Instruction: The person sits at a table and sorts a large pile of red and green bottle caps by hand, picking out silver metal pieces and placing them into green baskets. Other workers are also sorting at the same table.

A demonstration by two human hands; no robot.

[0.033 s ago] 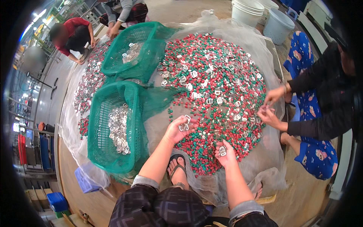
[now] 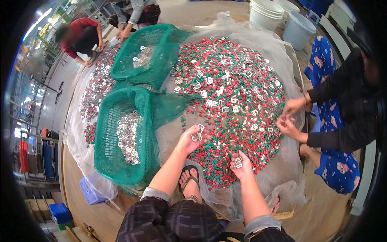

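My left hand (image 2: 188, 140) is palm up over the near side of the heap, its fingers curled around a few silver metal strap buckles (image 2: 197, 135). To its right, my right hand (image 2: 243, 169) pinches another silver buckle (image 2: 238, 162) low over the heap. Beneath both hands spreads a heap of small red, green and white pellets (image 2: 225, 151), with many metal buckles mixed in. A green basket (image 2: 101, 141) stands left of my left hand, draped in green netting, with a pile of loose buckles (image 2: 129, 141) inside.
A second green basket (image 2: 117, 70) with buckles stands farther off. White mesh sheeting (image 2: 278, 177) lies under the heap. At the right, a co-worker's hands (image 2: 291, 121) work at the heap's edge. Two people crouch at the far left. White buckets (image 2: 298, 30) stand at the back right.
The view has shifted slightly, so the baskets and heap sit a little farther right and lower. Both my hands keep hold of their buckles.
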